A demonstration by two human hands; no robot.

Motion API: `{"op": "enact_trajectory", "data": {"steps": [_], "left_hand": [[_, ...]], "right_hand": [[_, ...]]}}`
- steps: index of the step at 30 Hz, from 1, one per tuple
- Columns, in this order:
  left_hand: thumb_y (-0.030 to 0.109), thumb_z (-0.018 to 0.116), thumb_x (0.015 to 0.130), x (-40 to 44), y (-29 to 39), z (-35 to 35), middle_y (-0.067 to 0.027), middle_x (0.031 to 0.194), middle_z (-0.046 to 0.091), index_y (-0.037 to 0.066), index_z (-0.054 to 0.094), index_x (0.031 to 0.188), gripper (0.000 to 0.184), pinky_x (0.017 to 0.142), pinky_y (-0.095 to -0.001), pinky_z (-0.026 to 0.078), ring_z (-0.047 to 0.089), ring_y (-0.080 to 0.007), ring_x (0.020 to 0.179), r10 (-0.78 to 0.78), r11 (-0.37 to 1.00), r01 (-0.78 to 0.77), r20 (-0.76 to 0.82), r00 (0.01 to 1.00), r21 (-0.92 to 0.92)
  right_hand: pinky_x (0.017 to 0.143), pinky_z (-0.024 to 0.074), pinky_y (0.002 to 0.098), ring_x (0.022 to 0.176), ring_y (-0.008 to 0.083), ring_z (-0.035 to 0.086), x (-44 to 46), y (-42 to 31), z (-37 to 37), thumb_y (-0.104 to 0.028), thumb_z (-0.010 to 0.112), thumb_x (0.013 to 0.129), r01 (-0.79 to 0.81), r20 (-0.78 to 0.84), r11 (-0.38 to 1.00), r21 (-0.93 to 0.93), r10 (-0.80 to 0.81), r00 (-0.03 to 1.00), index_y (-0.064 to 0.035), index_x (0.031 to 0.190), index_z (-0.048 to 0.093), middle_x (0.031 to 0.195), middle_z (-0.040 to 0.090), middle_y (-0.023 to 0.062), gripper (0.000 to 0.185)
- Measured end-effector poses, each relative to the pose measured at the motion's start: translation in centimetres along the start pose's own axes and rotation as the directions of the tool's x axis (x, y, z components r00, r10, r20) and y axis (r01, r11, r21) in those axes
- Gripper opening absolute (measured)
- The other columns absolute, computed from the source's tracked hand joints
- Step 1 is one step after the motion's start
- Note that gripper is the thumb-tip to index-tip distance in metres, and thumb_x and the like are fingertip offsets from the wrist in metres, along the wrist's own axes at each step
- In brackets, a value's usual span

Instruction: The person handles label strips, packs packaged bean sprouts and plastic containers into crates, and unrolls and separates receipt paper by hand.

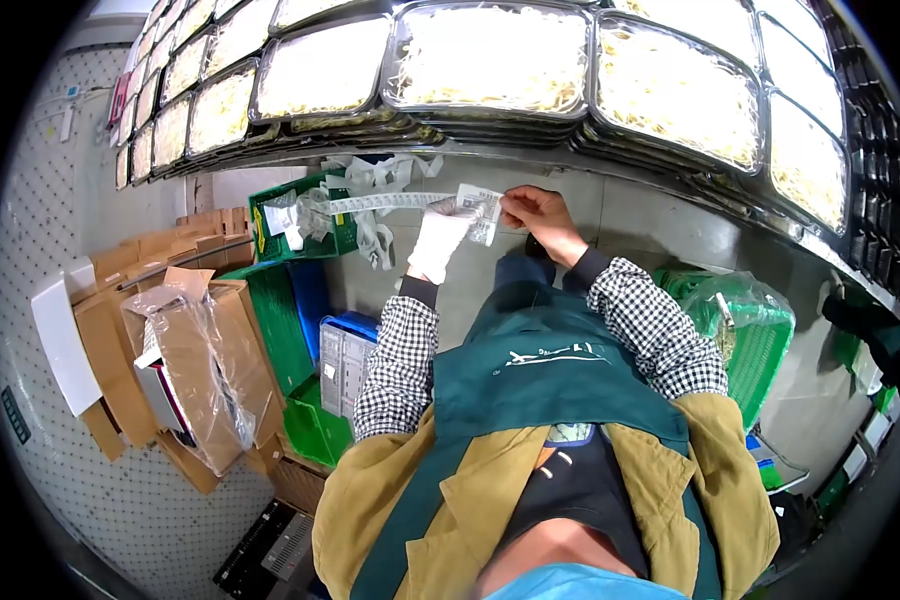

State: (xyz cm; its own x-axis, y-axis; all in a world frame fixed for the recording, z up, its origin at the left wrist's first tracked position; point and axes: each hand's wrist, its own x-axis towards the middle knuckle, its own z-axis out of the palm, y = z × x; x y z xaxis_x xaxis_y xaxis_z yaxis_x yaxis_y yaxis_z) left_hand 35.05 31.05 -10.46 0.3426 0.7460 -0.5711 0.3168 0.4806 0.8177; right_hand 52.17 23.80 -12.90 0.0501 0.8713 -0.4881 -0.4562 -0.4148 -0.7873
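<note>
My left hand (440, 240), in a white glove, is closed on a strip of white printed labels (385, 202) that trails off to the left. Beside its fingers hangs a label piece with a printed code (481, 213). My right hand (542, 215) is bare, its thumb and forefinger pinched at the right edge of that piece. Both hands are above the floor, just in front of the shelf edge. Past them stand stacked black trays of pale sprouts (487, 60) with clear film over them.
Left are a green crate (305, 215) with crumpled plastic and label backing (375, 240), and flattened cardboard boxes (205, 350). A green basket (760, 345) with clear plastic stands at right. The metal shelf edge (530, 155) runs across the front. Another person's dark sleeve (865, 325) shows far right.
</note>
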Motion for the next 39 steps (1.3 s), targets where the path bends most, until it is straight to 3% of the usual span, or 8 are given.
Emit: {"op": "enact_trajectory", "data": {"steps": [15, 21, 24, 30, 32, 35, 36, 39], "left_hand": [[0.013, 0.068, 0.084, 0.3, 1.7, -2.4, -0.008, 0.084, 0.07, -0.001, 0.067, 0.097, 0.019, 0.06, -0.0203, 0.051, 0.065, -0.0093, 0.069, -0.071, 0.992, 0.086, 0.164, 0.984, -0.087], [0.009, 0.067, 0.083, 0.2, 2.0, -2.8, -0.0082, 0.085, 0.07, 0.0, 0.065, 0.098, 0.018, 0.061, -0.0215, 0.051, 0.065, -0.0108, 0.073, -0.02, 0.977, 0.091, 0.343, 0.939, -0.194], [0.007, 0.065, 0.083, 0.1, 1.8, -2.8, -0.0079, 0.084, 0.069, 0.0, 0.066, 0.098, 0.016, 0.063, -0.0227, 0.051, 0.066, -0.0116, 0.074, -0.049, 0.94, 0.19, 0.438, 0.898, -0.284], [0.006, 0.066, 0.083, 2.7, -1.3, -2.7, -0.0063, 0.084, 0.069, 0.0, 0.068, 0.095, 0.014, 0.064, -0.0245, 0.052, 0.066, -0.0132, 0.072, -0.157, 0.926, 0.243, 0.292, 0.943, -0.289], [0.019, 0.068, 0.084, 4.3, -0.6, -1.6, -0.002, 0.083, 0.068, 0.004, 0.07, 0.095, 0.019, 0.061, -0.0233, 0.049, 0.063, -0.0106, 0.069, -0.209, 0.969, 0.202, -0.035, 0.977, -0.14], [0.022, 0.068, 0.084, 9.2, -5.6, -1.4, -0.0015, 0.089, 0.065, 0.004, 0.067, 0.099, 0.024, 0.061, -0.0246, 0.048, 0.062, -0.0108, 0.072, -0.038, 0.939, 0.027, -0.026, 0.999, -0.342], [0.022, 0.068, 0.085, 10.9, -6.7, -0.8, -0.0016, 0.092, 0.064, 0.003, 0.065, 0.102, 0.026, 0.063, -0.0254, 0.048, 0.062, -0.0108, 0.074, -0.204, 0.856, 0.169, -0.019, 0.979, -0.488], [0.02, 0.057, 0.087, 14.0, -10.3, -0.7, -0.0053, 0.109, 0.061, 0.005, 0.059, 0.115, 0.031, 0.081, -0.0309, 0.046, 0.059, -0.0177, 0.094, 0.167, 0.979, -0.161, -0.042, 0.985, 0.129]], "right_hand": [[0.075, 0.0523, 0.0259, 0.084, 0.014, 0.064, 0.3, -2.6, -0.2, -0.016, 0.06, 0.091, -0.006, 0.211, 0.981, -0.193, 0.048, 0.976, 0.0042, 0.109, 0.062, 0.096, 0.068, 0.01, 0.027], [0.079, 0.0465, 0.0251, 0.086, 0.009, 0.058, 0.3, -1.6, 0.2, -0.019, 0.063, 0.089, -0.232, 0.331, 0.962, 0.146, 0.174, 0.928, -0.0008, 0.107, 0.064, 0.094, 0.066, 0.0047, 0.025], [0.074, 0.0463, 0.0244, 0.076, 0.0065, 0.054, 0.9, -0.1, 0.0, -0.019, 0.063, 0.089, -0.5, 0.598, 0.785, 0.367, 0.212, 0.773, -0.0033, 0.101, 0.063, 0.087, 0.062, 0.0003, 0.02], [0.062, 0.0437, 0.0198, 0.07, 0.0038, 0.049, 0.9, 1.0, -0.5, -0.018, 0.06, 0.09, -0.478, 0.341, 0.859, 0.182, 0.401, 0.85, -0.0056, 0.099, 0.061, 0.086, 0.058, -0.0017, 0.015], [0.061, 0.0429, 0.0191, 0.068, 0.0037, 0.048, 0.0, 0.1, -1.3, -0.02, 0.061, 0.09, -0.444, 0.171, 0.89, 0.106, 0.424, 0.889, -0.0064, 0.099, 0.062, 0.087, 0.058, -0.0016, 0.016], [0.058, 0.0404, 0.0188, 0.065, 0.0046, 0.045, -1.3, 1.1, -4.7, -0.021, 0.061, 0.09, -0.395, 0.051, 0.908, 0.143, 0.391, 0.919, -0.0074, 0.1, 0.063, 0.084, 0.058, -0.0024, 0.017], [0.058, 0.0398, 0.0188, 0.064, 0.0048, 0.045, -2.1, 1.3, -6.1, -0.021, 0.061, 0.09, -0.378, -0.001, 0.914, 0.149, 0.383, 0.924, -0.0072, 0.1, 0.063, 0.082, 0.057, -0.0025, 0.017], [0.056, 0.0379, 0.0196, 0.065, 0.0054, 0.046, -5.9, 1.9, -10.3, -0.017, 0.056, 0.092, -0.285, -0.24, 0.949, 0.133, 0.31, 0.92, -0.0061, 0.102, 0.063, 0.08, 0.056, -0.0024, 0.016]]}}
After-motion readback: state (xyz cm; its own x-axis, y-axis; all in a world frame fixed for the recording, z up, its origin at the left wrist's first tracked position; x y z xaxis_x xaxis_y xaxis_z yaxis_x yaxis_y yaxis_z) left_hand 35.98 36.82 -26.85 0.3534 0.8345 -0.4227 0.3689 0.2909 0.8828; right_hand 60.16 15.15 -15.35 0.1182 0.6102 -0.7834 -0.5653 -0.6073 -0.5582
